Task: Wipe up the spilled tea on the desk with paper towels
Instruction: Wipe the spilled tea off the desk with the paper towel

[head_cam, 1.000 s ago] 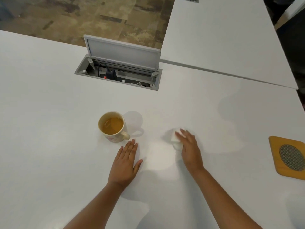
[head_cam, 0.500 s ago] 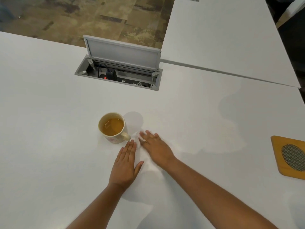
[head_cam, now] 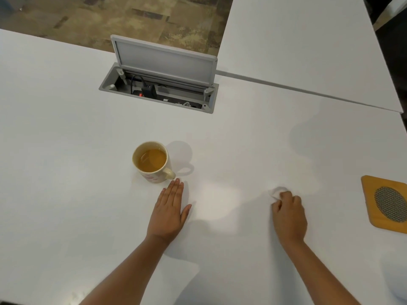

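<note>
A cream mug [head_cam: 152, 162] holding amber tea stands upright on the white desk [head_cam: 66, 150], handle pointing right. My left hand [head_cam: 169, 212] lies flat on the desk, fingers together, fingertips just below the mug's handle. My right hand [head_cam: 288, 213] is curled on a crumpled white paper towel [head_cam: 278, 192] and presses it to the desk, right of centre. Only the towel's far edge shows past my fingers. No tea puddle stands out on the desk surface.
An open grey cable box [head_cam: 160, 89] with its lid raised sits in the desk behind the mug. A wooden coaster [head_cam: 387, 203] with a mesh centre lies at the right edge. A second white desk [head_cam: 308, 45] adjoins at the back right.
My right hand swept the paper towel left to beside the mug, then back right, and has curled into a grip on it. My left hand stayed flat in place.
</note>
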Demonstrator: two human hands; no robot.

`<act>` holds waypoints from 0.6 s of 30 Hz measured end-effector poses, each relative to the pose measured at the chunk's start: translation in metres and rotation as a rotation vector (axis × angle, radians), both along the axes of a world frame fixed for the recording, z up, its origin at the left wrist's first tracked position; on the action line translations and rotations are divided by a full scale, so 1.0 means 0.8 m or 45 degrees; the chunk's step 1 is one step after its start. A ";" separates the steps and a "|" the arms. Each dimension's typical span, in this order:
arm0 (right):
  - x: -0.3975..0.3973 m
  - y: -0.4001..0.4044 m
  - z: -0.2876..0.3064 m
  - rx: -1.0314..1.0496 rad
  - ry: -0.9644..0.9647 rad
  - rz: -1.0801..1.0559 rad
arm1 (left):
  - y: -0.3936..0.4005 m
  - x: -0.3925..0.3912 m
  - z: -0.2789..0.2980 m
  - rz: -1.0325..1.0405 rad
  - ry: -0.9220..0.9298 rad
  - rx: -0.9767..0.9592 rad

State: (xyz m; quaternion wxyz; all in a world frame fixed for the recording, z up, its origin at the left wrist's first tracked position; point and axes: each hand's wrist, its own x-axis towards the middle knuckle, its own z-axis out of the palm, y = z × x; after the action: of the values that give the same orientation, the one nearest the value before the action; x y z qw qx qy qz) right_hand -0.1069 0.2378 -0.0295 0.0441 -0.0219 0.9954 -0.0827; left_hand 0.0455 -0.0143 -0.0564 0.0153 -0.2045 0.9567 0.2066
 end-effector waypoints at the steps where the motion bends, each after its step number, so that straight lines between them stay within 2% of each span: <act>1: 0.011 -0.012 -0.001 -0.001 -0.019 -0.007 | 0.000 0.001 0.000 -0.001 -0.004 0.002; 3: 0.037 -0.050 -0.001 -0.010 -0.117 0.085 | -0.001 0.001 0.002 0.001 -0.015 0.014; 6: 0.086 -0.121 0.003 -0.127 -0.240 0.363 | -0.001 0.001 0.006 -0.015 0.003 0.031; 8: 0.123 -0.153 0.008 -0.276 -0.229 0.601 | -0.002 0.002 0.005 0.001 0.033 0.070; 11: 0.139 -0.157 0.008 -0.223 -0.112 0.958 | -0.005 0.003 0.001 0.034 0.056 0.130; 13: 0.110 -0.144 0.007 -0.202 -0.063 0.931 | -0.005 0.002 0.000 0.026 0.074 0.129; 16: 0.033 -0.125 0.000 -0.061 -0.064 0.603 | -0.004 0.002 -0.001 0.046 0.086 0.139; 18: -0.019 -0.122 0.003 -0.091 -0.120 0.379 | -0.003 0.002 0.000 0.047 0.082 0.135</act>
State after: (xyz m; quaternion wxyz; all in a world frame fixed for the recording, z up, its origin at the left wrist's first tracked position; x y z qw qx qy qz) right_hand -0.1219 0.1398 -0.0272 0.1017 -0.1668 0.9743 -0.1117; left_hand 0.0475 -0.0163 -0.0564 -0.0086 -0.2143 0.9404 0.2638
